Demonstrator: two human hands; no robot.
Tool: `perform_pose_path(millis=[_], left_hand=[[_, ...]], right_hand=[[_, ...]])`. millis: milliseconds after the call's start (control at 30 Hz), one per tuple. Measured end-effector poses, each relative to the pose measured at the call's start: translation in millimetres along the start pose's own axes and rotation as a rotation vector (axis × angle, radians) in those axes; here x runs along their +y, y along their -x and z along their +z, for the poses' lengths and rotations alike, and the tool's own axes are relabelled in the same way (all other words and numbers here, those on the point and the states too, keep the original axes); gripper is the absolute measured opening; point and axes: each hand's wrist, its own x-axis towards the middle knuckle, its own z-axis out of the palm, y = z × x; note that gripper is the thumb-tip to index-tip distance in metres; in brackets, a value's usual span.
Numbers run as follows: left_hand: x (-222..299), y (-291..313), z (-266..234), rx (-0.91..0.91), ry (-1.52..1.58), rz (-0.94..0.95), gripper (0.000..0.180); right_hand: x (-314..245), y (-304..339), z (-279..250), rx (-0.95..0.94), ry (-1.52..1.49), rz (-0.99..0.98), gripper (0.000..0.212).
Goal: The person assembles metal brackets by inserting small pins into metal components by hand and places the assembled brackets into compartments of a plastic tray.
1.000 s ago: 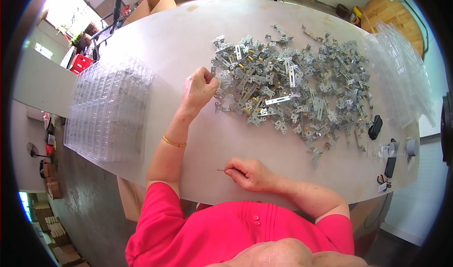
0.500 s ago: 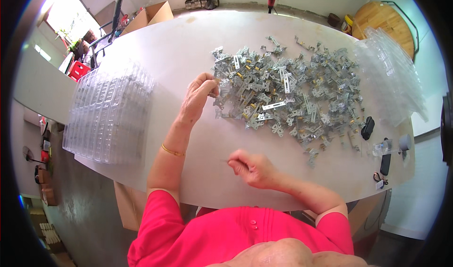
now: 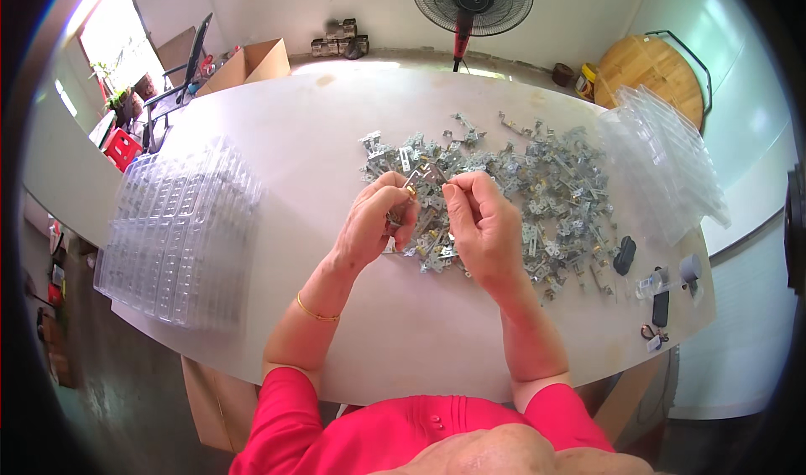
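Note:
My left hand [image 3: 378, 219] is closed around a small silver metal bracket [image 3: 411, 178] with a brass-coloured bit, held up over the near left edge of the pile. Close beside it, my right hand [image 3: 485, 227] pinches a thin, dark, needle-like piece [image 3: 442, 175] between thumb and forefinger, its tip by the bracket. The exact kind of the thin piece is too small to make out. Behind and right of both hands spreads a heap of metal brackets [image 3: 554, 189], many with brass-coloured parts; my hands hide some of it.
Stacked clear plastic trays [image 3: 172, 231] stand at the left of the pale table [image 3: 294, 131]. More clear trays [image 3: 663, 164] lie at the far right. A black case [image 3: 624, 255], a tape roll [image 3: 690, 267] and a key fob [image 3: 653, 337] sit near the right edge. A fan [image 3: 472, 5] stands beyond.
My right hand has moved up and forward from the near table to meet my left. My left hand has come away from the pile's left edge with a bracket. The view has tilted up.

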Motion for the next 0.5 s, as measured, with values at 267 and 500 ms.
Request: perform_pose_path(millis=[267, 500], left_hand=[[-1, 2, -2, 0.002, -0.085, -0.001, 0.013], [-5, 4, 4, 0.085, -0.311, 0.084, 0.012]], right_hand=[[5, -2, 2, -0.036, 0.048, 0.017, 0.007], [7, 0, -10, -0.1, 0.152, -0.014, 0.008]])
